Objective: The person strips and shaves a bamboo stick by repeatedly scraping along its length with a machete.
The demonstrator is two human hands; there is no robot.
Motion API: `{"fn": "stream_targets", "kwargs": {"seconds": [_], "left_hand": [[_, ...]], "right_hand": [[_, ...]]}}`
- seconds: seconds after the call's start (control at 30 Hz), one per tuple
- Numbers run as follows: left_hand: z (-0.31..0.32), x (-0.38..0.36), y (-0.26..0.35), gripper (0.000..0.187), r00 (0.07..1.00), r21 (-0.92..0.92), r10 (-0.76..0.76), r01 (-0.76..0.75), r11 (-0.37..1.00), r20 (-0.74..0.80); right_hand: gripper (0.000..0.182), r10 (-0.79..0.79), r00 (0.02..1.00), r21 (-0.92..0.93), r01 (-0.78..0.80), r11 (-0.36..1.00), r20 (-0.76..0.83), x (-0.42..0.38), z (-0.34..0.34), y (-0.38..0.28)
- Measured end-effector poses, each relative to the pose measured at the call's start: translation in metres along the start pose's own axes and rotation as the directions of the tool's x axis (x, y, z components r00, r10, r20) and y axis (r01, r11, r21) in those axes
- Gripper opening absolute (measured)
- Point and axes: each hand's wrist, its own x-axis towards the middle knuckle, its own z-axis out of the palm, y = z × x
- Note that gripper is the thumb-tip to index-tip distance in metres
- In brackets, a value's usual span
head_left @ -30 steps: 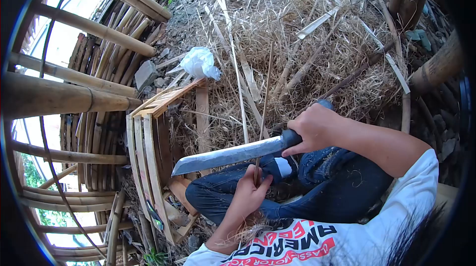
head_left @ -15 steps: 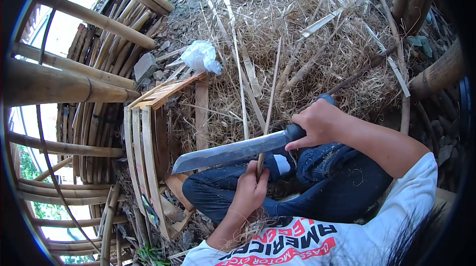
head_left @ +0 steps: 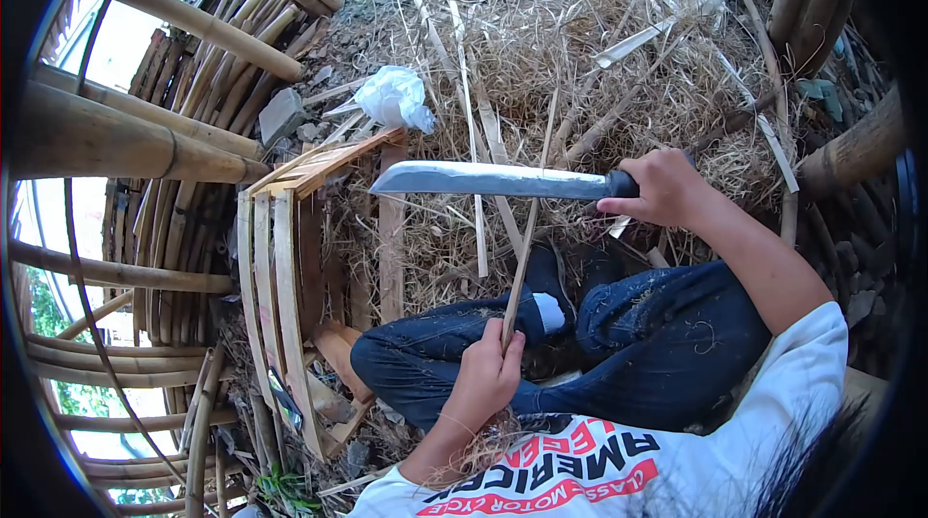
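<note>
My right hand [head_left: 662, 189] is closed round the dark handle of a machete [head_left: 483, 179], whose broad blade points left across the middle of the view. My left hand [head_left: 491, 368] grips the near end of a thin bamboo strip [head_left: 525, 262] just above my lap. The strip slants up and away from me, and the blade overlaps it well beyond my left fingers. Beneath both hands are my folded legs in dark jeans [head_left: 667, 354].
A slatted wooden crate [head_left: 283, 296] stands left of my knee, with a crumpled white plastic bag [head_left: 394, 99] past its far corner. Curly shavings [head_left: 677, 93] and loose split strips [head_left: 468, 102] cover the ground ahead. Thick bamboo poles [head_left: 135, 136] form a frame on the left.
My right hand has moved the machete away from me along the strip, and the blade has turned nearly level. My left hand stays in about the same place, still gripping the strip.
</note>
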Motion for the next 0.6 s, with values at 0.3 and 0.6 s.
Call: {"fn": "stream_targets", "kwargs": {"seconds": [0.3,0.6], "left_hand": [[-0.002,-0.033,-0.011,0.014,0.999,-0.015,0.013,-0.012,1.000,0.046],[-0.014,-0.002,-0.019,0.022,0.998,0.014,-0.060,0.060,0.998,-0.006]], "right_hand": [[0.067,0.373,0.922,0.202,-0.348,0.916,-0.105,-0.005,-0.002,0.053],[0.069,0.492,0.850,0.297,-0.429,0.853,-0.187,-0.009,-0.010,0.046]]}}
